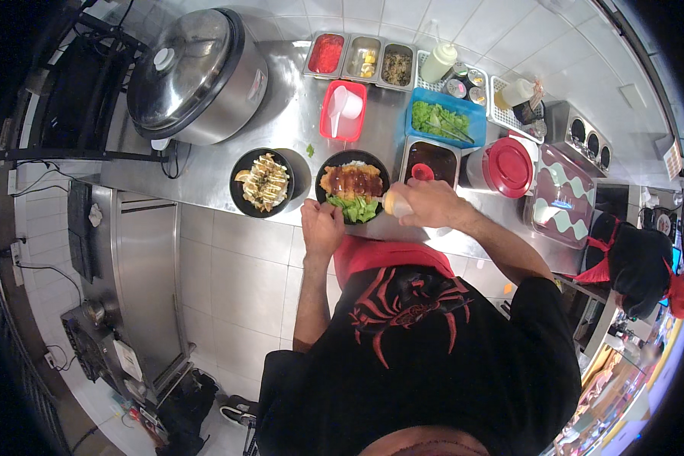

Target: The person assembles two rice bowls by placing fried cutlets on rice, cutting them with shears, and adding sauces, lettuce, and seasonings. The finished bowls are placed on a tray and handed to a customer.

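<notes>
A black bowl (pixel 323 163) stands near the counter's front edge with white rice, sauced, sliced breaded cutlet (pixel 351 181) and green lettuce (pixel 355 208) in it. My right hand (pixel 431 205) is wrapped around a squeeze bottle (pixel 397 204), tilted with its tip toward the bowl from the right. Close to the bowl's lower left rim is my left hand (pixel 321 228), its fingers curled together; whatever they may hold is hidden. To the left, a second black bowl (pixel 237 191) contains food topped with pale sauce stripes (pixel 266 182).
A large rice cooker (pixel 197 80) occupies the back left. Behind the bowls are a red tub (pixel 328 125) with a white scoop, metal topping trays (pixel 363 57), a blue lettuce container (pixel 471 114) and a dark sauce pan (pixel 432 156). A red-lidded container (pixel 508 169) and another person (pixel 623 262) are at right.
</notes>
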`<state>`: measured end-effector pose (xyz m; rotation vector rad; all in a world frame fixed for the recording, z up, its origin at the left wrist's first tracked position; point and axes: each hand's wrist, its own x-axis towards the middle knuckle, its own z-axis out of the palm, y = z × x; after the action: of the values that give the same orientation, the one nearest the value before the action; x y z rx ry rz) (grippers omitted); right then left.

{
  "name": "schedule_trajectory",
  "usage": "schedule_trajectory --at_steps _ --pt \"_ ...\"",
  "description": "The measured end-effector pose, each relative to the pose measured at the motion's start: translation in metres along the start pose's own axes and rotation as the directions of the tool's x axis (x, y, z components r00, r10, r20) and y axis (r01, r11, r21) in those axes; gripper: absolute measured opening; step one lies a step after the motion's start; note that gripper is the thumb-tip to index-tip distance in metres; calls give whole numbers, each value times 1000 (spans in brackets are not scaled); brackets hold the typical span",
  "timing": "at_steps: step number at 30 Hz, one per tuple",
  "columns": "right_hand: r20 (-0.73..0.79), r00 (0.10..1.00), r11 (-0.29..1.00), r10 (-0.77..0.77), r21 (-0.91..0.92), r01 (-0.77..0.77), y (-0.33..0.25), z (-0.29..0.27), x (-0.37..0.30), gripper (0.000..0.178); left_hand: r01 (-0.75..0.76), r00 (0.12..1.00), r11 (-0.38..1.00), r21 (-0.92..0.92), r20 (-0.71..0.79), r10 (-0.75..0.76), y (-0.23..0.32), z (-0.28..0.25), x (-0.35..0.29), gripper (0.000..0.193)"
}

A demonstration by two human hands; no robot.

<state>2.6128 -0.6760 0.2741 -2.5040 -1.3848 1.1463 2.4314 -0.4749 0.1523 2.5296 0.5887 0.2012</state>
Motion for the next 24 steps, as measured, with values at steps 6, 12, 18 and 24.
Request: schedule_trajectory --at_steps 6,12,18,24 --pt "-92 996 994 -4 -109 -6 -23 17 8 42 84 988 969 -233 -111 -112 -10 -14 -5 18" --pt "-46 996 983 -72 -171 63 -37 21 6 42 226 969 893 -389 0 -245 -25 -7 -12 30" --pt "-19 1000 984 -3 -179 -1 -54 19 17 67 199 977 897 -396 3 -215 -32 -5 -13 35" --pt "31 999 988 -12 -152 16 -68 16 32 65 141 989 940 -309 -3 -149 -30 -7 -20 33"
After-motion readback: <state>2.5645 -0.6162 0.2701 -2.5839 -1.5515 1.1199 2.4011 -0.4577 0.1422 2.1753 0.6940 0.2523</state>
